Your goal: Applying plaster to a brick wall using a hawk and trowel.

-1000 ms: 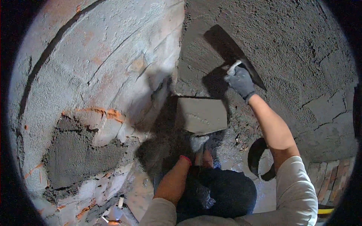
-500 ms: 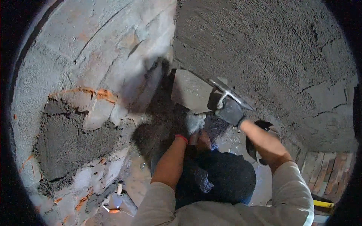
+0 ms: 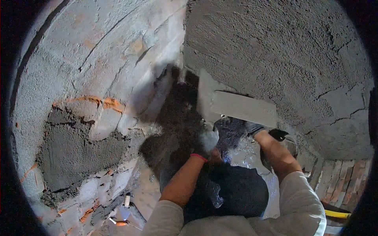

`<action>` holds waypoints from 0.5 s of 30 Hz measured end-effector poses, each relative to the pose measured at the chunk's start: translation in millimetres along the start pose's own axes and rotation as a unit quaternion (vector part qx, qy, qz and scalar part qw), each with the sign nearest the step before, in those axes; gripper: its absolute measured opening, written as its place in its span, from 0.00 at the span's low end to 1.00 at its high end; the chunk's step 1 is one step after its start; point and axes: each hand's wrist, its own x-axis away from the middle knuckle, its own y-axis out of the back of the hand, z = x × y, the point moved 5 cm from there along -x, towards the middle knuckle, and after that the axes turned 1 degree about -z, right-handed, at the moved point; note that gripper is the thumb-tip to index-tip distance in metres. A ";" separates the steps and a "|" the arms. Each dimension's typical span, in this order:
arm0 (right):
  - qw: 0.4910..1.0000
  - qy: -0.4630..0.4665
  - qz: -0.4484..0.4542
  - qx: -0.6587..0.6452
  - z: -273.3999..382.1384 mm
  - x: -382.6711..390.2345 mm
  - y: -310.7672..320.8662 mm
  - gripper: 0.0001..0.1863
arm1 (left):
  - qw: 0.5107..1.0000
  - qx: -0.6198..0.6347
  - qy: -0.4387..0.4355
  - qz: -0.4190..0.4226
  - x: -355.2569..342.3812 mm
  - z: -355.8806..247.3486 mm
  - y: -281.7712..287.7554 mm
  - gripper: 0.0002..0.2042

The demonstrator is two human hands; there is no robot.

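Note:
My right hand, in a dark glove, is closed on a plastering trowel. The trowel's long flat face is turned up toward me near the foot of the rough grey plastered wall; its handle and my fingers are hidden beneath. My left hand, in a pale, stained glove with a red cuff edge, is low and left of the trowel. Its fingers look curled, but shadow hides what they hold, if anything. Beyond it, a smoother, lighter plaster patch lies by the corner.
A patchy wall with exposed orange brick rises on the left. A dark round bucket stands beside my right forearm. Small hand tools lie at lower left. Stacked bricks and a yellow-edged tool are at right.
The trowel has come away from the right wall and turned over, from its handle side showing to its flat face showing. My left hand has shifted slightly right and nearer.

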 end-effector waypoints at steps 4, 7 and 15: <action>0.997 0.062 -0.002 -0.035 98.0 -35.0 -9.7 0.19 | 0.930 0.118 0.056 -0.345 22.0 38.7 -12.8 0.11; 0.995 0.086 -0.058 -0.013 118.6 -73.6 -1.6 0.19 | 0.905 0.397 0.126 -0.090 23.5 53.0 -42.6 0.12; 0.999 -0.041 0.024 -0.009 116.3 -149.4 -80.0 0.14 | 0.939 0.340 0.019 -0.044 53.9 87.4 -39.4 0.17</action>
